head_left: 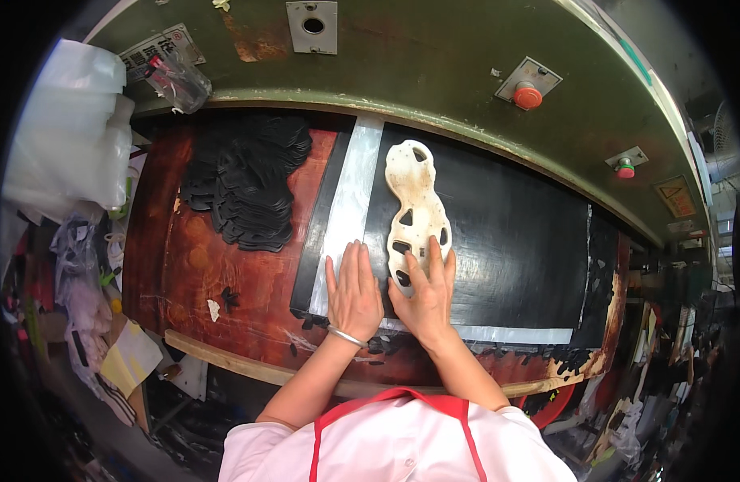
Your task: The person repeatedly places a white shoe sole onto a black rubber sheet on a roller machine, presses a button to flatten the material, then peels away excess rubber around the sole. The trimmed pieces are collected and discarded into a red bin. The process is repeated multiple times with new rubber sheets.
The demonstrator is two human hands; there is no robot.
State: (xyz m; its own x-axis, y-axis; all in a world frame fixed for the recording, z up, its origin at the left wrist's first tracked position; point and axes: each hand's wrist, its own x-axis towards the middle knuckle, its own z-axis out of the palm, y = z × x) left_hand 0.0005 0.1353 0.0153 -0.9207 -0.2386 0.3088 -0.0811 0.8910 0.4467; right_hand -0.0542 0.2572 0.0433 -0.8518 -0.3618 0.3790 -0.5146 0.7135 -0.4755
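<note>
A cream, sole-shaped plate (418,201) with several cut-out holes lies lengthwise on a dark black sheet (515,233). My right hand (426,301) rests over the plate's near end, fingers spread out and thumb at its left side. Just left of it, my left hand (355,293) lies flat with fingers straight, on the near part of a pale silvery strip (356,185). That strip runs along the sheet's left part. A silver bangle (347,336) circles my left wrist. What lies under my palms is hidden.
Black cut pieces (249,181) are heaped on the reddish-brown board (197,265) at left. A green machine body (418,56) with a red button (527,97) spans the far side. Clear plastic sheeting (69,132) hangs at far left. A wooden rail (225,361) edges the front.
</note>
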